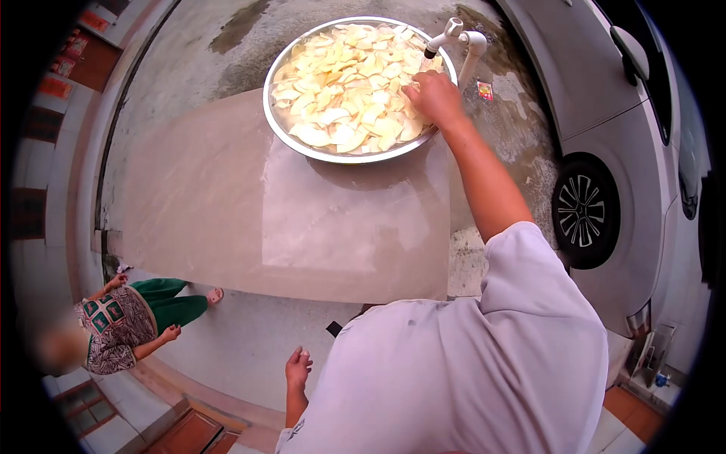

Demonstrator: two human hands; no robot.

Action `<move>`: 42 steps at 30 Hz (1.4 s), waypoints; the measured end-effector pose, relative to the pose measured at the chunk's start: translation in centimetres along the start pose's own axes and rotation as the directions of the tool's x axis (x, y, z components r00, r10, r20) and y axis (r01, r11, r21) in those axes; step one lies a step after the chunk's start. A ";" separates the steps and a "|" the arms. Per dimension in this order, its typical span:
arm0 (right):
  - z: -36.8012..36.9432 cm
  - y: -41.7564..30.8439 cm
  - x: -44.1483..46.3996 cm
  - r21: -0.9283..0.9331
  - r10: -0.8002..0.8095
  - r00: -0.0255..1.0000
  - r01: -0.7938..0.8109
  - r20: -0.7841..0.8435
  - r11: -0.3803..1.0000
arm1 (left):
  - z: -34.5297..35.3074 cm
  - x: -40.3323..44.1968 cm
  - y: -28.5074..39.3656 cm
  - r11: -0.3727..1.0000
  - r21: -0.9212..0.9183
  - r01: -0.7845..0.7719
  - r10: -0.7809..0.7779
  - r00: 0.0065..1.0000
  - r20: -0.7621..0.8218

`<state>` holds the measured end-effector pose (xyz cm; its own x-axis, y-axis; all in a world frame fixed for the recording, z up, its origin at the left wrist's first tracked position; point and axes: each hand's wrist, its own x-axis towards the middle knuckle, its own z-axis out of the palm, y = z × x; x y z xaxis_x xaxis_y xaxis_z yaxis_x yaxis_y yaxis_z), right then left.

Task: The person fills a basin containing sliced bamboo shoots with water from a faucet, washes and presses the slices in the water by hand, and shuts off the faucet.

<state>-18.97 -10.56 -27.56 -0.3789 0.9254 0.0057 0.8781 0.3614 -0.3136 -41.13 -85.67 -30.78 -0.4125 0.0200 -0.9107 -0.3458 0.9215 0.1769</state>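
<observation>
A wide metal basin full of pale, thin slices, possibly potato or apple, sits at the far end of the table. My right hand reaches over the basin's right side, thumb and fingers apart and touching the slices beneath the tap. I see nothing held in it, though some fingertips are hidden. Just above this hand, a white tap on a bent pipe runs water into the basin. Low at my left side hangs my left hand, fingers loosely curled and apart, with nothing in it.
The brown table stretches between me and the basin, its surface wet near the basin. A parked silver car stands on the right. At the lower left, another person in green trousers is beside the table. A small red packet lies beyond the pipe.
</observation>
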 end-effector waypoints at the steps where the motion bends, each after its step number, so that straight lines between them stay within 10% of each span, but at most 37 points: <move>1: 0.8 0.8 0.9 -0.021 -0.039 0.995 0.038 -0.089 0.999 | 0.1 -0.3 -0.2 1.000 -0.002 0.003 -0.003 1.000 -0.003; 6: 2.5 2.0 5.9 -0.113 0.017 1.000 -0.017 0.002 0.993 | 0.3 -0.9 -0.5 1.000 -0.011 0.005 -0.005 1.000 -0.010; 8: 3.7 2.5 7.9 0.315 0.111 0.991 -0.083 -0.074 0.945 | 0.7 -0.5 -0.5 1.000 -0.010 0.013 -0.013 1.000 -0.015; 13: 7.4 2.5 15.2 -0.199 -0.076 0.977 0.035 -0.198 0.979 | 0.8 -0.7 0.4 0.998 0.038 0.043 -0.043 0.999 -0.002; 26: 4.1 -0.1 15.6 0.008 0.119 0.956 -0.126 0.268 0.992 | 0.6 0.7 0.3 0.991 0.131 0.038 -0.044 0.998 0.044; 30: 6.3 -0.2 16.6 -0.086 -0.023 1.000 0.023 -0.005 0.996 | 0.1 1.1 1.4 0.997 0.068 0.034 -0.034 0.999 -0.005; 33: 5.2 -2.1 17.0 -0.088 0.139 0.956 -0.120 0.259 0.989 | -0.2 1.2 2.3 0.999 0.040 0.011 -0.008 0.998 -0.060; 42: 6.4 -7.4 17.4 -0.074 0.082 0.985 -0.072 0.151 0.995 | 0.8 -2.4 -0.8 0.998 0.034 0.056 -0.055 0.998 -0.028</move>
<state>-33.96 2.10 -31.24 -0.3453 0.9241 -0.1635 0.9221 0.3018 -0.2420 -39.21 -86.14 -28.97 -0.4161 -0.0413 -0.9084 -0.3398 0.9337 0.1132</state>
